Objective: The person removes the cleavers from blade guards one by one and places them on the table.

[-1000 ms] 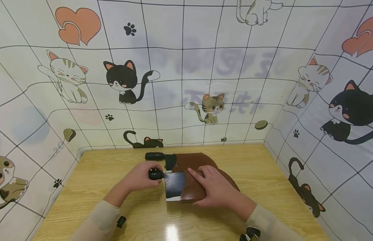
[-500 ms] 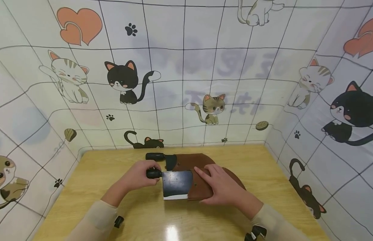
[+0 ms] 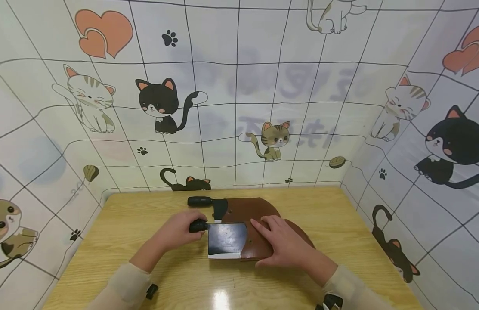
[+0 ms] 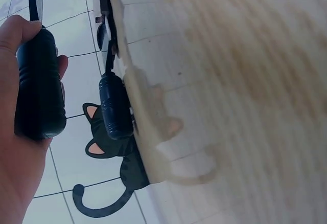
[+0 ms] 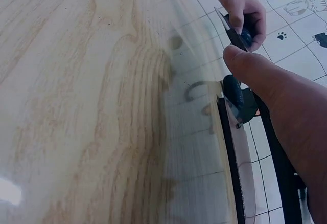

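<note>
In the head view my left hand (image 3: 179, 232) grips the black handle (image 3: 198, 225) of a cleaver. The cleaver's dark, broad blade (image 3: 225, 240) shows a pale cutting edge along its bottom. Its right part is hidden inside a brown leather sheath (image 3: 256, 244). My right hand (image 3: 285, 245) holds that sheath, thumb at the lower edge and fingers across the top. Behind lies a second cleaver (image 3: 199, 201), black-handled, its blade mostly covered by another brown sheath (image 3: 243, 207). The left wrist view shows the gripped cleaver handle (image 4: 41, 86) close up.
A light wood table (image 3: 146, 206) bears both cleavers, with a glare spot near the front. Around it hangs a white gridded sheet (image 3: 220, 120) printed with cartoon cats. Black straps with devices sit at both wrists.
More of the blade shows outside the sheath than a second ago. My right hand and the sheath have shifted right. Over the last half second the cleaver has dropped slightly.
</note>
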Demonstrator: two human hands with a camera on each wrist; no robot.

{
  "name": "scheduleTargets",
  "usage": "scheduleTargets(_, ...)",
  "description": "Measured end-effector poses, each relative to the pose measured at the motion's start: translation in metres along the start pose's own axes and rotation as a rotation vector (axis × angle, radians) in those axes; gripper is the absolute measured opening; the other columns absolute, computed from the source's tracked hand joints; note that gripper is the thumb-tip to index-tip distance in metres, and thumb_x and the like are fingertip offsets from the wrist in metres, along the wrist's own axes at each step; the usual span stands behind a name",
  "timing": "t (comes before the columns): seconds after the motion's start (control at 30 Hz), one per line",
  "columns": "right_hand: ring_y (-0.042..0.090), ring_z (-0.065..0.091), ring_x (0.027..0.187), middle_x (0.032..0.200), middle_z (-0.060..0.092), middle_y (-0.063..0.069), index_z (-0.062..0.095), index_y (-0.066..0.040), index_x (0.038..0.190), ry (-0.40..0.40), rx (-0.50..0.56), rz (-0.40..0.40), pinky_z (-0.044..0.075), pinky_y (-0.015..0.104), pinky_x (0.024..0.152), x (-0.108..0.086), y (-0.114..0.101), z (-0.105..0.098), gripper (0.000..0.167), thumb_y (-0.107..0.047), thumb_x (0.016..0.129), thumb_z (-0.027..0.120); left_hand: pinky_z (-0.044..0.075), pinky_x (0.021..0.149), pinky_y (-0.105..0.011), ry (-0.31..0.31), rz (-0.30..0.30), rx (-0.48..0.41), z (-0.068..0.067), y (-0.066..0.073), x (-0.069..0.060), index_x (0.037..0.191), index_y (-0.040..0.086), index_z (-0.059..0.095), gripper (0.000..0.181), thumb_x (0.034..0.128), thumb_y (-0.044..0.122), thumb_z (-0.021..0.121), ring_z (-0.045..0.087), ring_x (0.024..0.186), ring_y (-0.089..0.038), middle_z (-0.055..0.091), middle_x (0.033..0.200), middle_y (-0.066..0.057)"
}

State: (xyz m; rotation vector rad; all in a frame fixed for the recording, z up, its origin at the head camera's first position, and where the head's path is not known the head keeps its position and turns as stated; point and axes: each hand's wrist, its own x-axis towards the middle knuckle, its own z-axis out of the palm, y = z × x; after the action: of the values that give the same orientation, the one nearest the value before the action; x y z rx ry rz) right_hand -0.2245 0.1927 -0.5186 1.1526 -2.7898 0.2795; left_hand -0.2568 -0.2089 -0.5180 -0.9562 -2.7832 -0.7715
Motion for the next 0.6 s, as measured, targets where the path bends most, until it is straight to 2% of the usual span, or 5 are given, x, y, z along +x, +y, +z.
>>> scheduleTargets(0.13,0.028,0.045,0.143,0.156,0.047,0.011,0.034,-0.020,0.176,-0.004,0.015,-0.002,0.047,0.054,0.113,-0.0028,-0.0009,0.0001,0.126,-0.082,0.078,0.085,0.059,0.089,-0.045,0.000,-0.035,-0.053,0.0041,-0.0012,-0.0027,0.122,0.022,0.075,0.033,0.0921,0.021,0.088,0.068,0.102,-0.014,0.072,0.116,0.009)
scheduleTargets(0.27,0.026,0.044,0.144,0.157,0.047,0.008,0.034,-0.020,0.175,-0.005,0.020,-0.012,0.047,0.054,0.113,-0.0050,0.0007,0.0001,0.123,-0.079,0.080,0.085,0.060,0.088,-0.043,0.014,-0.029,-0.081,0.0068,-0.0034,-0.0047,0.121,0.023,0.074,0.033,0.0915,0.020,0.089,0.068,0.101,-0.013,0.073,0.116,0.010)
scheduleTargets(0.43,0.025,0.043,0.145,0.159,0.045,0.007,0.033,-0.020,0.176,-0.003,0.033,-0.029,0.047,0.055,0.113,-0.0063,0.0032,0.0005,0.121,-0.075,0.082,0.086,0.060,0.087,-0.042,0.020,-0.022,-0.094,0.0066,-0.0032,-0.0054,0.120,0.023,0.075,0.032,0.0916,0.020,0.089,0.068,0.100,-0.013,0.073,0.115,0.010)
scheduleTargets(0.6,0.025,0.042,0.147,0.161,0.045,0.006,0.029,-0.023,0.177,-0.015,0.036,-0.014,0.046,0.055,0.115,-0.0079,0.0052,0.0009,0.122,-0.076,0.083,0.085,0.060,0.089,-0.043,0.008,-0.046,-0.102,0.0055,-0.0034,-0.0064,0.121,0.022,0.075,0.032,0.0926,0.020,0.089,0.069,0.103,-0.014,0.073,0.117,0.009)
